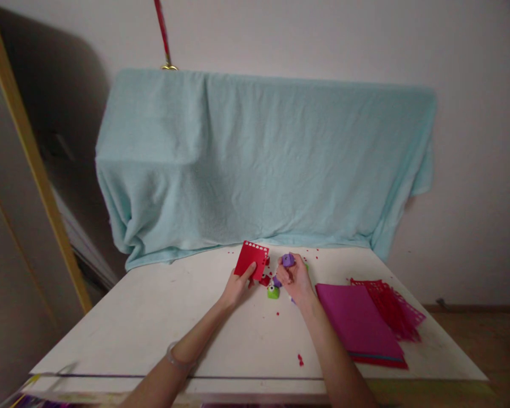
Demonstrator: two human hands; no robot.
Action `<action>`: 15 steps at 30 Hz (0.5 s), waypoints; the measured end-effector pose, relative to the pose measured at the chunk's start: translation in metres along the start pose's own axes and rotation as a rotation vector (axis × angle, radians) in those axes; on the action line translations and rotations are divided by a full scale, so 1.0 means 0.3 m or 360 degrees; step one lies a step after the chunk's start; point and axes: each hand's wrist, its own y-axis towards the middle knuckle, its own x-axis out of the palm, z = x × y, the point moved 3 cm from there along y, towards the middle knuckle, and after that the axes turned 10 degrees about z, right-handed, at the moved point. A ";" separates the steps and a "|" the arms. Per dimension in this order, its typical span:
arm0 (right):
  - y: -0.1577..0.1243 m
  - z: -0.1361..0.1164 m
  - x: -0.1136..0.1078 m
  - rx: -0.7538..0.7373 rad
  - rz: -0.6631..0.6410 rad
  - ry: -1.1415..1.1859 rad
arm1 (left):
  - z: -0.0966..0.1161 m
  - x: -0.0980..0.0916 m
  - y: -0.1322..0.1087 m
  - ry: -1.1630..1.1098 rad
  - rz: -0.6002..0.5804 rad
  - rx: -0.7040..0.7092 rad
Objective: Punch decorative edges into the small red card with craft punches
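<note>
Red paper [244, 262] hangs over the desk's [174, 323] far part, the left hand [239, 281] pinching its lower edge. From here it looks light, bendy, likely to tear near the holes; best held by the plain portion. The right hand's [298, 277] grip curls round a small purple punch [288, 260].

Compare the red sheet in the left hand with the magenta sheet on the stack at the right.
The red sheet looks smaller than the magenta sheet. The red sheet has cut-outs along its far edge; the magenta sheet shows none. The left hand holds the red sheet, while the magenta sheet lies flat on the stack. Both are thin and single-coloured.
</note>
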 end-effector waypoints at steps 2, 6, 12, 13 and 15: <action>-0.004 0.000 0.005 -0.0009 -0.0023 -0.0018 | -0.005 0.002 0.003 -0.0008 -0.0014 0.0037; -0.014 -0.006 0.019 -0.0043 -0.0014 -0.0059 | -0.017 0.003 0.006 -0.0008 -0.0045 0.0084; -0.021 -0.017 0.028 -0.0089 0.0009 -0.0060 | -0.012 0.003 0.003 -0.0049 -0.0056 0.0048; -0.021 -0.018 0.027 -0.0084 0.0015 -0.0057 | -0.010 0.004 0.002 -0.0059 -0.0058 0.0041; -0.021 -0.019 0.026 -0.0072 0.0025 -0.0049 | -0.006 0.006 0.001 -0.0085 -0.0060 0.0027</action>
